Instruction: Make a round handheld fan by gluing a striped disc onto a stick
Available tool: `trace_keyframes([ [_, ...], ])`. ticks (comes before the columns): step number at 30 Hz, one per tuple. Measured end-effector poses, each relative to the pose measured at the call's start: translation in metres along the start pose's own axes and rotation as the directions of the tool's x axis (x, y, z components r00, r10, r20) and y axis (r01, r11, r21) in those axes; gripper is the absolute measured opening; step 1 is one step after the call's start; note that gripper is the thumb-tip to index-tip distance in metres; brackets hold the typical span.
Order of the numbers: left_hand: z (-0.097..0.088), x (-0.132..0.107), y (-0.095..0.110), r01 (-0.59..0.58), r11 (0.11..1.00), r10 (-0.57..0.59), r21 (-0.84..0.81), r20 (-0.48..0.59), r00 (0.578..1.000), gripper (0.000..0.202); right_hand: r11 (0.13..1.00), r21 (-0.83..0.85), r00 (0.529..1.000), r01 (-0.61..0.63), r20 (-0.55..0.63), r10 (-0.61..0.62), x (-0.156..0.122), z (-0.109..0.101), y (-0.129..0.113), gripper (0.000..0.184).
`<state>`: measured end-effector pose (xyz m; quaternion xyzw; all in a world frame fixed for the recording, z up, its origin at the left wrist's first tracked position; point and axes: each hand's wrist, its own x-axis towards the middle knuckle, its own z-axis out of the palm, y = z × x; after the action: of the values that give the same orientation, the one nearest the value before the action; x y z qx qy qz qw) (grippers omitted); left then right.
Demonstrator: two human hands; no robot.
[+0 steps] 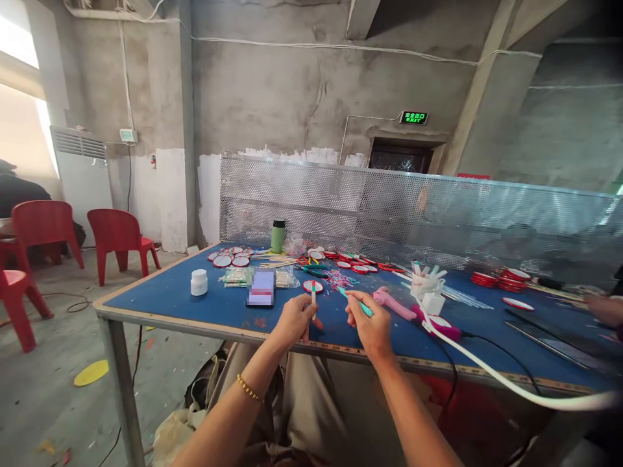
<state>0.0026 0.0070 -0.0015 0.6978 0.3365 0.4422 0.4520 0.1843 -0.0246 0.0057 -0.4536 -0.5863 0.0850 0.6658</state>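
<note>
Low in the middle of the frame, both hands work over the near edge of the blue desk (160, 295). The left hand (294, 319) is curled shut around a thin stick (313, 299) held upright, and a small red-rimmed disc (313, 286) sits at the stick's top, just above the fingers. Just right of it, the right hand (372, 326) is closed in a pinch on a teal stick (357, 303), which slants up and left towards the disc without touching it. Beside the left hand, further left, a phone (261, 288) lies flat, with a white bottle (198, 282) beyond it. A pink glue gun (393, 304) lies just right of the right hand, near a white cup (424, 283) full of sticks, and a white cable (491, 371) sweeps off to the lower right. More red-rimmed discs (232, 259) and a green flask (278, 236) stand at the back of the desk, before a perforated metal screen (389, 207). Red chairs (119, 237) stand at the left of the frame. Another person's hand (603, 309) rests at the right edge.
</note>
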Motion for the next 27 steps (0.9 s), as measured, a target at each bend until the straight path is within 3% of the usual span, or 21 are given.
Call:
trace_keyframes([
  [3, 0.002, 0.001, -0.002, -0.01, 1.0, 0.01, -0.001, -0.011, 1.0, 0.016, 0.997, -0.082, 1.0, -0.007, -0.017, 0.005, 0.016, -0.019, 0.003, 0.046],
  [6, 0.003, -0.001, -0.005, -0.017, 1.0, 0.016, -0.01, -0.037, 0.999, 0.016, 0.982, -0.184, 0.998, 0.03, 0.06, -0.02, 0.034, -0.037, 0.001, 0.047],
  [10, 0.002, -0.005, -0.007, -0.029, 1.0, 0.029, 0.009, -0.023, 0.999, 0.017, 0.882, -0.454, 0.988, 0.127, 0.133, -0.073, 0.052, -0.045, -0.005, 0.039],
  [11, 0.002, -0.006, -0.007, -0.034, 0.999, 0.034, 0.017, -0.02, 0.999, 0.017, 0.829, -0.542, 0.986, 0.135, 0.155, -0.058, 0.055, -0.044, -0.006, 0.037],
  [13, 0.001, -0.007, -0.007, -0.043, 0.999, 0.044, 0.03, -0.02, 0.999, 0.016, 0.632, -0.762, 0.977, 0.14, 0.208, 0.035, 0.056, -0.036, -0.008, 0.035],
  [14, 0.001, -0.007, -0.007, -0.048, 0.998, 0.049, 0.035, -0.019, 0.999, 0.016, 0.591, -0.795, 0.973, 0.137, 0.221, 0.072, 0.055, -0.03, -0.009, 0.033],
  [21, 0.0, -0.009, -0.007, -0.061, 0.995, 0.062, 0.074, -0.012, 0.998, 0.019, 0.394, -0.893, 0.926, 0.218, 0.317, 0.205, 0.052, 0.013, -0.002, 0.027],
  [27, -0.001, -0.01, -0.005, -0.085, 0.99, 0.086, 0.112, -0.006, 0.996, 0.018, 0.276, -0.914, 0.866, 0.297, 0.38, 0.326, 0.069, 0.022, 0.015, 0.029],
])
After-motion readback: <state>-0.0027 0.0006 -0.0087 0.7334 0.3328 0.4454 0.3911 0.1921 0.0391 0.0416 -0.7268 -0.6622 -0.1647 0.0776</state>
